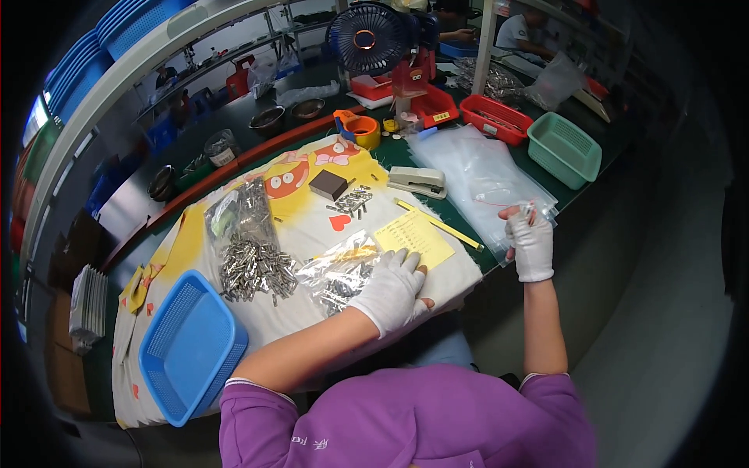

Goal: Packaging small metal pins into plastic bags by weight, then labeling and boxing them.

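My left hand point(392, 290), in a white glove with bare fingertips, lies flat with fingers stretched over the lower edge of a yellow handwritten note point(417, 242). Beside it, partly under the wrist, is a clear plastic bag point(337, 269) with small metal pins inside. My right hand point(532, 243), gloved the same way, is raised at the table's right edge near a stack of clear plastic bags point(476, 175). Its fingers are closed around something small and shiny, too small to make out. A heap of loose metal pins point(253, 269) spills from another bag point(248, 207) on the left.
A blue basket point(181, 343) stands front left. Farther back are a brown block point(328, 184), scattered pins point(353, 203), a stapler point(417, 182), a yellow ruler point(441, 225) and an orange tape dispenser point(360, 131). Red trays point(495, 118), a green basket point(565, 148) and a fan point(367, 39) stand behind.
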The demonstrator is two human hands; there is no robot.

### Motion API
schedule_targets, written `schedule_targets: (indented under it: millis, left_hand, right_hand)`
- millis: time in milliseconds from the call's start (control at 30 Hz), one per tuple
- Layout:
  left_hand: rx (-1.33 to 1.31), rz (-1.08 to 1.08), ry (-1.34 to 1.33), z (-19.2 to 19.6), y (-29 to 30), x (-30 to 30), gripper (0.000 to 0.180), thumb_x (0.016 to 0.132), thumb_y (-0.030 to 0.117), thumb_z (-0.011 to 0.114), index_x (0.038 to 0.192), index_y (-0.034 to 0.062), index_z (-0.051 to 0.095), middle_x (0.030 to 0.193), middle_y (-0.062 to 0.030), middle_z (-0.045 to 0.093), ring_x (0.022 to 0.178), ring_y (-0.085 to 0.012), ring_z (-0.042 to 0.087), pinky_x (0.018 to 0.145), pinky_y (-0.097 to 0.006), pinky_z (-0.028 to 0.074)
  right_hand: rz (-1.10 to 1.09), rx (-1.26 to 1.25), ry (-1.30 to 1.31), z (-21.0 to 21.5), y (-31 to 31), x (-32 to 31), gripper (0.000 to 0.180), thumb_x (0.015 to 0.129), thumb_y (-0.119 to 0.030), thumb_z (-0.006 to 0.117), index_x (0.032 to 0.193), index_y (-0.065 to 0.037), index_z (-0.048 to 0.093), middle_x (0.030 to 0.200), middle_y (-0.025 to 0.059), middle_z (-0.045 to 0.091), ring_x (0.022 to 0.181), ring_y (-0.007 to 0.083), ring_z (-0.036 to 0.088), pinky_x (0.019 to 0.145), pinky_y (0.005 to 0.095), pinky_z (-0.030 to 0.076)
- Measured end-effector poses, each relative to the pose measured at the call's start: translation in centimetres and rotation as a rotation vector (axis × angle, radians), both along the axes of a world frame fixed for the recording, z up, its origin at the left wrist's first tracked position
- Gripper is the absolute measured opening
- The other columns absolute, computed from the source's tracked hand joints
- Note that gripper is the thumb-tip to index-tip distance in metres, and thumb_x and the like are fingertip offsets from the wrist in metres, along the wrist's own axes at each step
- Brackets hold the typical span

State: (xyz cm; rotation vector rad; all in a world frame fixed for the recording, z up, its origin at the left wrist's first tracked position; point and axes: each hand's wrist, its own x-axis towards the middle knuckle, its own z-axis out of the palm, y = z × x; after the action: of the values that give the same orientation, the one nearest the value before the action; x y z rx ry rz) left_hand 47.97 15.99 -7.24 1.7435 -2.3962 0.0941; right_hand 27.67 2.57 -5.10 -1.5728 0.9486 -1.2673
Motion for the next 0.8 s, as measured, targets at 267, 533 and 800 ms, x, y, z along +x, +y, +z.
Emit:
schedule_targets:
  millis: [267, 533, 800]
  left_hand:
    - [0.126, 0.106, 0.001, 0.2, -0.9, -1.7, 0.058, 0.082, 0.044, 0.049, 0.116, -0.0022, 0.05, 0.119, -0.0205, 0.046, 0.114, -0.0351, 0.042, 0.098, -0.043, 0.029]
    - [0.08, 0.101, -0.01, 0.3, -0.6, -1.1, 0.055, 0.083, 0.045, 0.048, 0.113, -0.0012, 0.053, 0.12, -0.0212, 0.047, 0.114, -0.0354, 0.042, 0.1, -0.042, 0.028]
    - [0.157, 0.082, -0.034, 0.9, -0.7, 0.1, 0.047, 0.082, 0.045, 0.049, 0.103, 0.0049, 0.062, 0.105, -0.0149, 0.053, 0.112, -0.0342, 0.044, 0.101, -0.049, 0.025]
  right_hand:
    - [0.321, 0.48, -0.396, -0.8, -2.0, 5.8, 0.057, 0.087, -0.056, 0.042, 0.085, -0.002, 0.06, 0.07, 0.0027, 0.056, 0.057, 0.01, 0.049, 0.056, 0.0193, 0.042]
    - [0.351, 0.482, -0.54, -5.2, -1.4, 9.6, 0.011, 0.085, -0.015, 0.058, 0.084, -0.011, 0.049, 0.07, -0.001, 0.051, 0.056, 0.0057, 0.046, 0.049, 0.0182, 0.036]
    - [0.309, 0.495, -0.087, -2.5, 0.4, 11.0, 0.023, 0.082, -0.022, 0.06, 0.098, -0.005, 0.055, 0.082, 0.0022, 0.062, 0.064, 0.0085, 0.056, 0.058, 0.0205, 0.044]
